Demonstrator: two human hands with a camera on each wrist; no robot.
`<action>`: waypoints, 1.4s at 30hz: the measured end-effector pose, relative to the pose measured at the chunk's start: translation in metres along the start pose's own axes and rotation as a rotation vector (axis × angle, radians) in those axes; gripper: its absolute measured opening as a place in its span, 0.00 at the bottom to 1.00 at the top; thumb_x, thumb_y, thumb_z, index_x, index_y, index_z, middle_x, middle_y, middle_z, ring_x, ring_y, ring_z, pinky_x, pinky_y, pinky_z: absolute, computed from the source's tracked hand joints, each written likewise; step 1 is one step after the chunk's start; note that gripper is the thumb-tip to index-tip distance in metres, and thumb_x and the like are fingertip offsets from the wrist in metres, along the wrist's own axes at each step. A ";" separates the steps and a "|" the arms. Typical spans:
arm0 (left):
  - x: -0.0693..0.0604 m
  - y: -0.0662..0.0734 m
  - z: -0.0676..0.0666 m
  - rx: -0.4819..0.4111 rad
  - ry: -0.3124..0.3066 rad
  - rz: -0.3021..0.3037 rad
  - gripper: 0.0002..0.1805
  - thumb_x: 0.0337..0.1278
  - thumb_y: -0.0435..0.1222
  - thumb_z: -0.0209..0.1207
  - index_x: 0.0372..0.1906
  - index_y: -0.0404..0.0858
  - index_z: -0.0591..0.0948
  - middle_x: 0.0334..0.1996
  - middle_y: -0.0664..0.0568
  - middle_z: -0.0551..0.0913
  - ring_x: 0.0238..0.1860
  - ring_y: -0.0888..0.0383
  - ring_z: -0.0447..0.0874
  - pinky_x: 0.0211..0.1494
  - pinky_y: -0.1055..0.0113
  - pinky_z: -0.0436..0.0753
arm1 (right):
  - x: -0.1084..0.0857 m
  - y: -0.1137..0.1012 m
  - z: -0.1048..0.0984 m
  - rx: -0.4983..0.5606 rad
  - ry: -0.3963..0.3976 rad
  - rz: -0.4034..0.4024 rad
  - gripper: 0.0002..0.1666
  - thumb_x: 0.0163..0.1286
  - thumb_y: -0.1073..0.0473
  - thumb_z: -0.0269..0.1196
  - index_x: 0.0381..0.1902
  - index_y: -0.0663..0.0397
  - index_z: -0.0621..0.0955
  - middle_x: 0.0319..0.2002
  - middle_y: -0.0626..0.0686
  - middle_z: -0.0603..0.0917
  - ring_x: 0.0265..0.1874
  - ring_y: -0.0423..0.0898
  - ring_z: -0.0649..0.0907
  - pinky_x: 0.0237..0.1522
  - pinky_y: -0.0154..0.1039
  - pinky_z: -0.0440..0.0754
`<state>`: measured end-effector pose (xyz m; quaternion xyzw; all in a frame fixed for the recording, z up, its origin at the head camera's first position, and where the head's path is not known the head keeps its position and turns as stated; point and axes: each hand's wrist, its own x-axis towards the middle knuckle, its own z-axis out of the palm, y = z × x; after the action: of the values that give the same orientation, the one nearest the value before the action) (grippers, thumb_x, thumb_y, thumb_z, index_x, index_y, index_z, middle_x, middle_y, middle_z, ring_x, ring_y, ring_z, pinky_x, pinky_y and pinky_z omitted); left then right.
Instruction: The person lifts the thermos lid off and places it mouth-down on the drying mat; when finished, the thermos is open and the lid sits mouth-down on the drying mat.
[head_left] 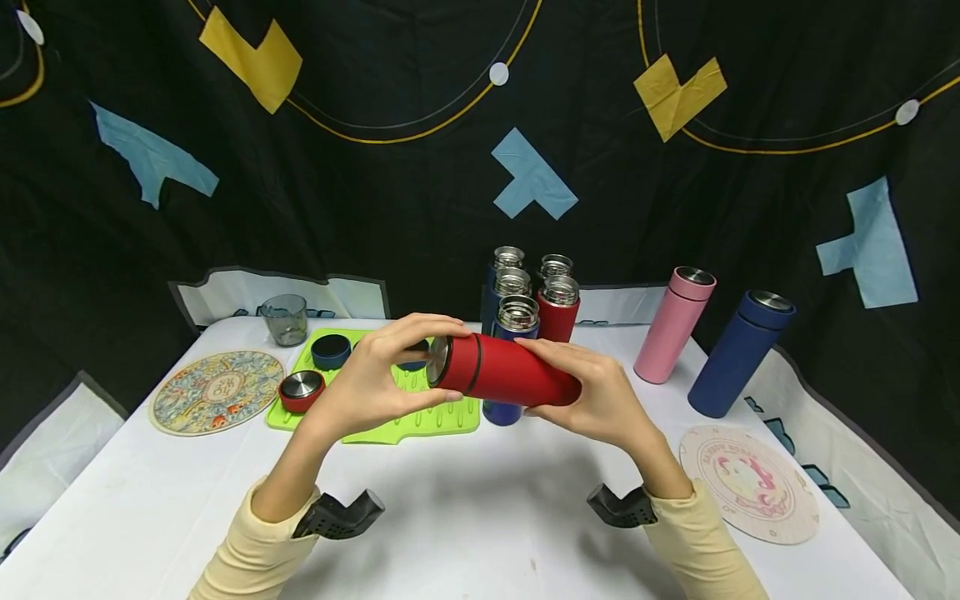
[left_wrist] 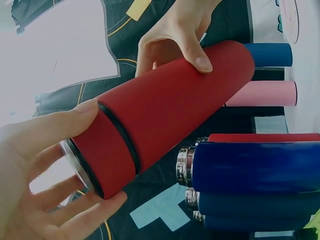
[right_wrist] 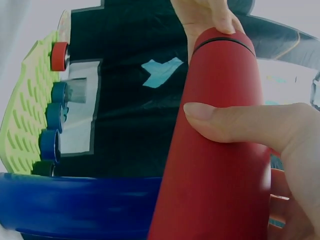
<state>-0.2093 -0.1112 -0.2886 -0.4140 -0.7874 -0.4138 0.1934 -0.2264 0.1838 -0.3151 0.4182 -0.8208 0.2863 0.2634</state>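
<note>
At far left of the frame, a patterned round mat [head_left: 213, 396] and a clear glass [head_left: 285, 322], no contents visible. Next, on a green mat [head_left: 442, 414], a red lid [head_left: 302, 393] and blue lids [head_left: 331, 353]. At centre, above the counter [head_left: 465, 525], a capped red bottle [head_left: 506, 368], tilted: gripped at its lid end by curled left fingers [head_left: 423, 323], clasped round its body by curled right fingers [head_left: 555, 351], both spread only to its girth. Behind, five open-mouthed bottles [head_left: 518, 315], insides hidden. At right of the frame, a pink bottle [head_left: 672, 329] and a navy bottle [head_left: 737, 358], both lidded, contents hidden. Probably partway: five bottles uncapped, three capped, counting the one in hand.
</note>
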 end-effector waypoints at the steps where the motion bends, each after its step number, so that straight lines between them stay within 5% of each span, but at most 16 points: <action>1: 0.000 0.000 0.000 0.007 0.011 -0.014 0.36 0.41 0.36 0.76 0.61 0.47 0.76 0.59 0.53 0.75 0.57 0.54 0.74 0.46 0.59 0.84 | 0.000 0.000 0.001 -0.011 0.010 -0.010 0.47 0.42 0.57 0.81 0.63 0.46 0.77 0.57 0.51 0.81 0.54 0.51 0.80 0.50 0.51 0.81; 15: -0.001 0.006 0.003 0.061 0.109 -0.192 0.34 0.43 0.41 0.75 0.60 0.45 0.76 0.51 0.50 0.80 0.46 0.53 0.81 0.39 0.62 0.86 | 0.003 0.001 0.012 -0.211 0.153 -0.129 0.45 0.42 0.58 0.80 0.61 0.50 0.78 0.56 0.53 0.81 0.56 0.52 0.79 0.49 0.54 0.82; 21: 0.000 0.006 0.003 0.051 0.085 -0.285 0.32 0.47 0.44 0.72 0.60 0.45 0.75 0.50 0.49 0.80 0.46 0.51 0.82 0.41 0.60 0.86 | 0.003 0.000 0.013 -0.255 0.161 -0.129 0.45 0.42 0.58 0.80 0.61 0.48 0.78 0.55 0.52 0.81 0.56 0.52 0.79 0.46 0.54 0.83; 32: 0.000 -0.001 -0.003 0.016 -0.019 -0.008 0.39 0.40 0.35 0.76 0.63 0.47 0.74 0.60 0.54 0.74 0.58 0.56 0.72 0.49 0.59 0.83 | 0.000 0.002 0.003 -0.010 0.009 0.008 0.47 0.41 0.56 0.81 0.63 0.43 0.77 0.56 0.49 0.81 0.53 0.49 0.80 0.50 0.49 0.81; 36: -0.001 0.000 -0.002 0.029 0.001 -0.016 0.38 0.41 0.36 0.76 0.62 0.47 0.75 0.59 0.53 0.75 0.57 0.55 0.73 0.47 0.59 0.84 | 0.000 0.002 0.004 -0.023 0.025 -0.005 0.47 0.42 0.56 0.81 0.63 0.44 0.77 0.57 0.49 0.81 0.54 0.50 0.80 0.51 0.50 0.81; 42: 0.000 0.001 0.001 0.049 0.056 -0.113 0.36 0.42 0.40 0.76 0.61 0.46 0.75 0.55 0.52 0.78 0.51 0.54 0.78 0.42 0.59 0.86 | 0.001 0.001 0.006 -0.109 0.092 -0.061 0.46 0.41 0.57 0.81 0.61 0.48 0.78 0.56 0.52 0.81 0.55 0.52 0.80 0.52 0.52 0.81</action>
<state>-0.2080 -0.1101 -0.2889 -0.3525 -0.8137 -0.4159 0.2017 -0.2291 0.1799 -0.3187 0.4145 -0.8092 0.2518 0.3318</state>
